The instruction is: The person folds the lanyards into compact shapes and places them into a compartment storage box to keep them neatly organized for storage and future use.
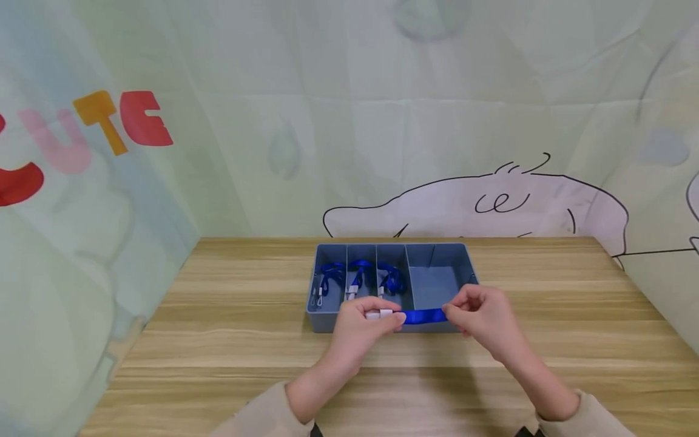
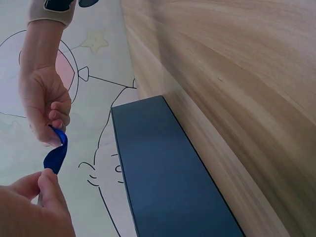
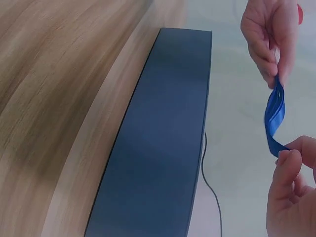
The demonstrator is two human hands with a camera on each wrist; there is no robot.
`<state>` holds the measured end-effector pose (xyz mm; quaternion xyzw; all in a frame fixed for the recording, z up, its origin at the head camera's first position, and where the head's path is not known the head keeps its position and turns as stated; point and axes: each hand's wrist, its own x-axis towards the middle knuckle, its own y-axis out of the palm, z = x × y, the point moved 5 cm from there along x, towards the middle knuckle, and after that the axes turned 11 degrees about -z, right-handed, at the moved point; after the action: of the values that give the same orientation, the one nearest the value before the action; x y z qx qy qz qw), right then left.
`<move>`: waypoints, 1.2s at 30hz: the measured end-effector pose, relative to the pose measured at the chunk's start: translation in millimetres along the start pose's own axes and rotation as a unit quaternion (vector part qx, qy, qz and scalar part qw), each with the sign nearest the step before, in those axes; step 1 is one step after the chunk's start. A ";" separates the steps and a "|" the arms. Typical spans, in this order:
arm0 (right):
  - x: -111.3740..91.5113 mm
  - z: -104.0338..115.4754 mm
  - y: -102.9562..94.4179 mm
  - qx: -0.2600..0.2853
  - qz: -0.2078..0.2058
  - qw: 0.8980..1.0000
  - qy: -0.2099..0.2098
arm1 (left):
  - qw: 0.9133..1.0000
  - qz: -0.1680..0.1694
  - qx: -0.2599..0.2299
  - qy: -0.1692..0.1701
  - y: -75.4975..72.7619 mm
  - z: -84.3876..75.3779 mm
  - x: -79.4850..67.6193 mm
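Observation:
A blue lanyard (image 1: pixel 425 316) with a white plastic clip (image 1: pixel 378 314) is stretched between both hands, in front of the near wall of a grey-blue divided box (image 1: pixel 445 328). My left hand (image 1: pixel 361 320) pinches the clip end between thumb and fingers. The other end is pinched by my right hand (image 1: pixel 483 315). Seen from the right wrist, the strap (image 3: pixel 275 111) lies in several folded layers near the left hand (image 3: pixel 271 37) and curves to the right fingertips. In the left wrist view the strap (image 2: pixel 57 153) twists between the two hands.
Three narrow compartments of the box each hold a coiled blue lanyard: left (image 1: pixel 332 273), middle (image 1: pixel 361 273) and right (image 1: pixel 392 279). The wide right compartment (image 1: pixel 439 282) shows its bare floor. A wooden table (image 1: pixel 235 340) lies beneath, with a printed cloth backdrop (image 1: pixel 246 152) behind.

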<state>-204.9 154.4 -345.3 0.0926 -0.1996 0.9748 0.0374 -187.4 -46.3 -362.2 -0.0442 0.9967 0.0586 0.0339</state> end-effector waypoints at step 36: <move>-12.5 17.1 19.4 0.189 0.100 0.977 0.007 | 0.999 0.000 -0.015 0.045 23.4 -13.3 -6.9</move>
<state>-192.0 129.4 -339.8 0.0705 -0.0197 0.9943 -0.0769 -183.5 -24.2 -346.0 -0.0469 0.9963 0.0714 -0.0119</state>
